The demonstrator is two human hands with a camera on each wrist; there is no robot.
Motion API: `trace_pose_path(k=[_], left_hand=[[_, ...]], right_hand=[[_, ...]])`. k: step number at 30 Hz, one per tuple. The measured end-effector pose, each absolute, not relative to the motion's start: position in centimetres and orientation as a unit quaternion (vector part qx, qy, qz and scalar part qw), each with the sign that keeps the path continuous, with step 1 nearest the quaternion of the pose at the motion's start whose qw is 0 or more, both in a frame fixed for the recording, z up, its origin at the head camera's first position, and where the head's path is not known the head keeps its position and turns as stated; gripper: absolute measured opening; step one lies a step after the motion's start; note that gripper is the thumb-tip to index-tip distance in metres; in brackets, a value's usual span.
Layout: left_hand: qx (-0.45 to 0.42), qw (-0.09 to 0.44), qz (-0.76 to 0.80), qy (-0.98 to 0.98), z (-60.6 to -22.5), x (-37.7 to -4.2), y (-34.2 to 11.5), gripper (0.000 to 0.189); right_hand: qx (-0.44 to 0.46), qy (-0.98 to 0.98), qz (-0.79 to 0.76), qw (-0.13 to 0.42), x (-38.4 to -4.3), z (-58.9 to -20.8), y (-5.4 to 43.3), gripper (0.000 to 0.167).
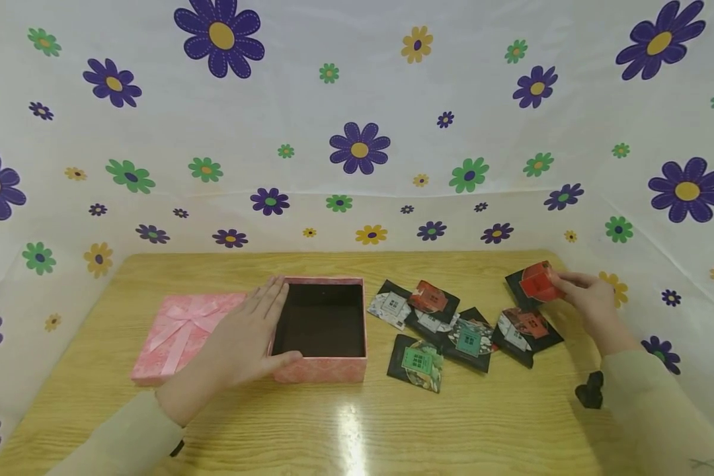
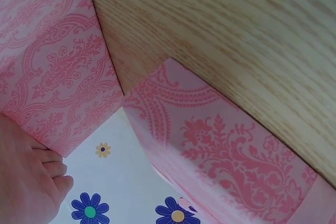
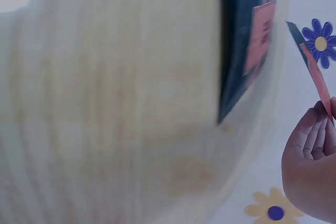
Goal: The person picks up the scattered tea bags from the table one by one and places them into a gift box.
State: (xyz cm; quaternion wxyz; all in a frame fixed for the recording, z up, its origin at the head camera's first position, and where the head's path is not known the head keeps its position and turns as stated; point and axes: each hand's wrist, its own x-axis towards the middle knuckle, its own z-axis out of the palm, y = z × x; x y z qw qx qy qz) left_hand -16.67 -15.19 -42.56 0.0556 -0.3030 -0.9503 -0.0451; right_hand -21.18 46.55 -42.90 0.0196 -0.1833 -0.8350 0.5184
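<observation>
My left hand (image 1: 238, 340) lies along the left side of an open pink box (image 1: 321, 371), its fingers extended and its thumb by the front rim. The box's inside is dark. At the far right of the table, my right hand (image 1: 589, 304) pinches a black-and-red packet (image 1: 539, 282) by its right edge. The right wrist view shows this packet (image 3: 316, 74) edge-on, raised. Just below that hand lie overlapping packets (image 1: 529, 334) with red and whitish labels. The left wrist view shows the patterned box wall (image 2: 58, 72) beside the left fingers.
Left of the box lies a pink lid (image 1: 175, 340) with a ribbon bow, partly behind the left forearm. Several dark packets (image 1: 470, 340) lie loosely overlapped right of the box, and one green-labelled packet (image 1: 418, 363) sits nearer. Flowered cloth (image 1: 357, 86) surrounds the wooden table.
</observation>
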Motion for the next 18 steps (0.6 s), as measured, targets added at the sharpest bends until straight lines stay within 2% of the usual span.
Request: trace_pose_path(k=[3,4,10,18], left_hand=[[-0.302,0.058,-0.046,-0.95,-42.7,-16.7,-15.2,0.113],[-0.302,0.058,-0.046,-0.95,-42.7,-16.7,-15.2,0.113],[-0.299,0.057,-0.053,-0.951,-42.9,-16.7,-15.3,0.112],[-0.301,0.061,-0.058,-0.95,-42.8,-16.6,-15.3,0.111]], right_hand=[[-0.203,-0.819,0.536,0.012,-21.6,-42.1,46.1,0.014],[-0.205,-0.815,0.541,0.008,-21.7,-41.9,45.9,0.008],[-0.193,-0.756,0.625,0.008,-22.4,-40.9,44.1,0.027],[-0.154,-0.79,0.593,0.016,-23.1,-39.8,40.7,0.021]])
